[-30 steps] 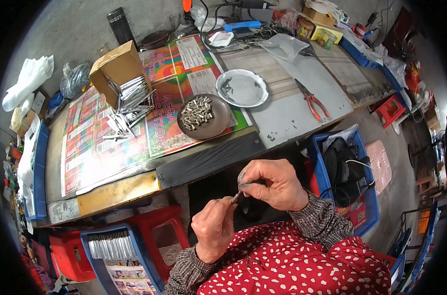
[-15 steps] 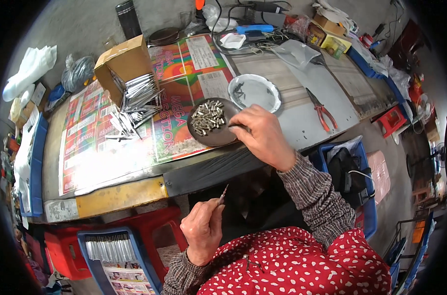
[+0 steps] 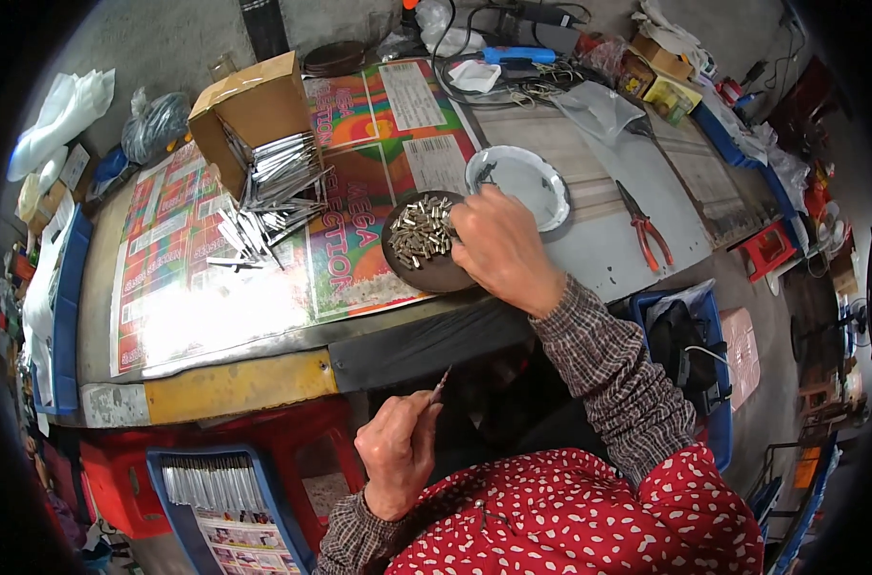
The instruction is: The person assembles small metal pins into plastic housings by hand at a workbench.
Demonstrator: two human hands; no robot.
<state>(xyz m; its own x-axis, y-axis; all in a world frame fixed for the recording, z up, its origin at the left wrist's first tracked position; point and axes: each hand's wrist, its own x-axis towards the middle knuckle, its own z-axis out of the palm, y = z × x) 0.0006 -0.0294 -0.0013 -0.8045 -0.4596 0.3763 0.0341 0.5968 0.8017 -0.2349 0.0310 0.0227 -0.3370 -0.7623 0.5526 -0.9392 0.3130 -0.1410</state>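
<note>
Dark and slender, the rod (image 3: pixel 440 387) is slanting away from you and slightly rightward beyond your left fingers (image 3: pixel 424 427), which are pinching it; your right fingers (image 3: pixel 469 226) are curling over the brown plate (image 3: pixel 434 279), any hold hidden.

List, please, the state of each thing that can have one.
Left hand: fingers shut on slender pointed piece
Right hand: fingers bent, tips hidden
Cardboard box: open, slender metal pieces spilling out
Brown plate: holding small metal cylinders
White dish: dark slivers inside
Pliers: lying unheld
Lower-left blue bin: holding silvery rods
</note>
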